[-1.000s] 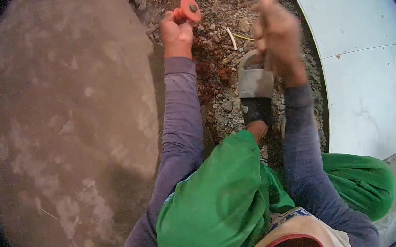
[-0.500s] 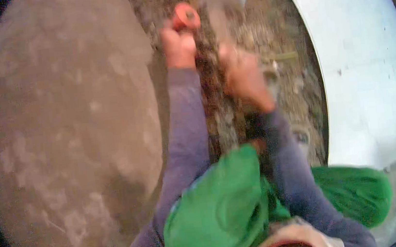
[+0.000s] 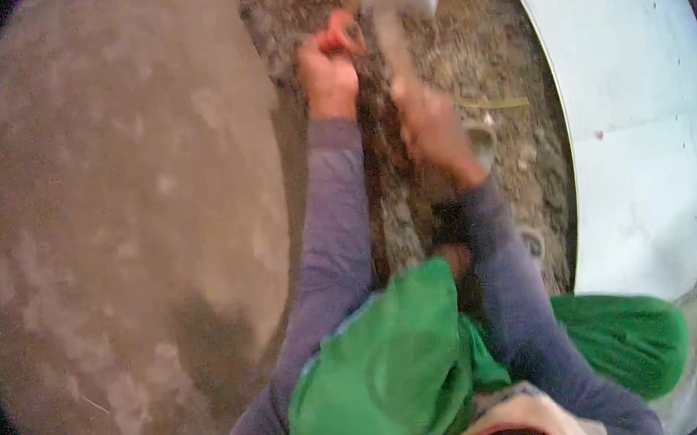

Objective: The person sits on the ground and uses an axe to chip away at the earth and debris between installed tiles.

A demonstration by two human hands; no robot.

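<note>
The left hand (image 3: 329,74) is clenching around an orange-red object (image 3: 343,33), fingers wrapped tight, and holding it low against the gravelly ground (image 3: 476,57) at the top middle of the view. What the object is stays unclear through the blur. Just beside it, the right hand (image 3: 431,126) is gripping the wooden handle of a hammer (image 3: 395,23), fist closed around the shaft, with the grey metal head sitting just right of the orange-red piece; whether they are touching cannot be told. Both forearms in purple-grey sleeves (image 3: 330,245) are reaching forward and converging, the left one nearly straight, the right one angling inward. Green cloth (image 3: 384,377) is bunching over the person's knees at the bottom. A broad brownish concrete slab (image 3: 109,227) is filling the left side, and a white curved panel (image 3: 638,116) is bordering the gravel on the right.
</note>
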